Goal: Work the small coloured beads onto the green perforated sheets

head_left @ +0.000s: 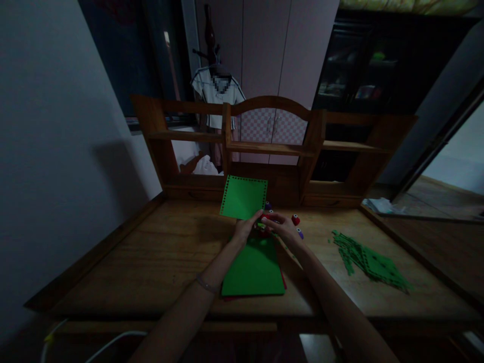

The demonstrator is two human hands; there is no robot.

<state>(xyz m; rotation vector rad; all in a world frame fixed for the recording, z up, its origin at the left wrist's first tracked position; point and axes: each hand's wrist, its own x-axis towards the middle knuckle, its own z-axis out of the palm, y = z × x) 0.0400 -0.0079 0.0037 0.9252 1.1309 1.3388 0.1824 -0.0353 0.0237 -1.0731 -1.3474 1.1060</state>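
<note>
My left hand (245, 230) is closed on the lower right corner of a green paper sheet (244, 196), which stands tilted above the desk. Holes run along the sheet's left, top and right edges. Close beside it, my right hand (283, 228) has its fingers closed around a small red craft punch (265, 219), mostly hidden by the fingers. Under both hands lies a stack of green paper (253, 272) with red showing at its edge. Past my right hand sit another red punch (295, 219) and a purple punch (300, 233).
To the right lies a heap of green punched sheets and strips (372, 262). A wooden shelf unit (272, 148) stands along the desk's back edge. The wooden desk (162, 252) meets a wall on the left. White cables (113, 343) hang near the front left.
</note>
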